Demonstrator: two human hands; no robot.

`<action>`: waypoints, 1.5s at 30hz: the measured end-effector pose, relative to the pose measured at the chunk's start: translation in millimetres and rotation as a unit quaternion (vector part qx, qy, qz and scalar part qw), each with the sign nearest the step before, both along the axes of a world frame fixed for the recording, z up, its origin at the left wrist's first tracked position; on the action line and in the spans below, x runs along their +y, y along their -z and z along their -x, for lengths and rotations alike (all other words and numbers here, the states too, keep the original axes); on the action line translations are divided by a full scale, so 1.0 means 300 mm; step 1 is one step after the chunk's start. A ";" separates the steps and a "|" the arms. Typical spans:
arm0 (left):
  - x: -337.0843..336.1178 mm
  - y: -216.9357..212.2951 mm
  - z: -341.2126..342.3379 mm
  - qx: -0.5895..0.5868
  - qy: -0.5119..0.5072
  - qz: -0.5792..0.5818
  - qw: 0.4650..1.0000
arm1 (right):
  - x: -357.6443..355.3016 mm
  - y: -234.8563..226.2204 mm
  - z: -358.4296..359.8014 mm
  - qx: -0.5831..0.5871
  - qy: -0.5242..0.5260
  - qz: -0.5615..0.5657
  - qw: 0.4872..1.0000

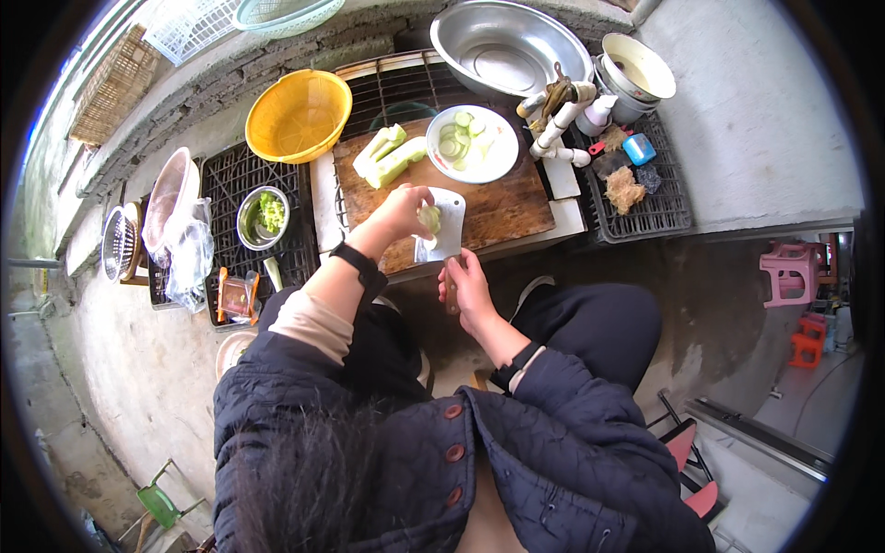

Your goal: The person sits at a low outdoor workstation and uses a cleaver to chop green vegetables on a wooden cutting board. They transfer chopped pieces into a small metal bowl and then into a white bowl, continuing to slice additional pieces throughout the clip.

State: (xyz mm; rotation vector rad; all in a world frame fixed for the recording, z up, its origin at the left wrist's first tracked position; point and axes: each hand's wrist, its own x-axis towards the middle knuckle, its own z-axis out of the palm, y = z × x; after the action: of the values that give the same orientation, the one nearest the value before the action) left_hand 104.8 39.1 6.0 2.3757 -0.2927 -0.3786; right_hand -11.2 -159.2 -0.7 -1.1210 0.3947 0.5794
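Observation:
My right hand (469,288) is closed around the brown wooden handle of a cleaver (450,219), whose broad pale blade lies low over the near edge of the wooden cutting board (514,205). Pale green vegetable slices (430,217) are gripped in the fingers of my left hand (402,213), right against the blade. Behind that hand rest long peeled pieces of a light green gourd-like vegetable (395,164). At the back of the board stands a white bowl (509,157) holding several round slices.
A yellow basket (300,120) and a big metal basin (512,60) sit behind the board. Left is a steel bowl (247,226) of chopped greens. White pipes with a tap (560,129) rise at the right, beside a black crate (645,217) with scrubbers and a blue item.

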 end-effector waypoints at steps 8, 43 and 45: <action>-0.087 -0.206 -0.155 -0.055 -0.029 0.163 0.985 | -0.115 -0.296 -0.179 -0.114 0.002 0.067 0.991; -0.295 0.051 -0.253 0.209 -0.486 0.466 0.710 | -0.354 -0.180 -0.244 -0.240 -0.202 0.738 0.597; -0.307 0.036 -0.257 0.190 -0.488 0.490 0.697 | -0.341 -0.124 -0.259 -0.263 -0.194 0.743 0.584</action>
State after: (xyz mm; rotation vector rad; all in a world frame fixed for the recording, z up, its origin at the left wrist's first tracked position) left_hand 181.8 -53.1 -4.7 1.0668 0.7843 -0.1064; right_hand 66.4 -261.6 36.5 -2.9989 -0.0068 0.1122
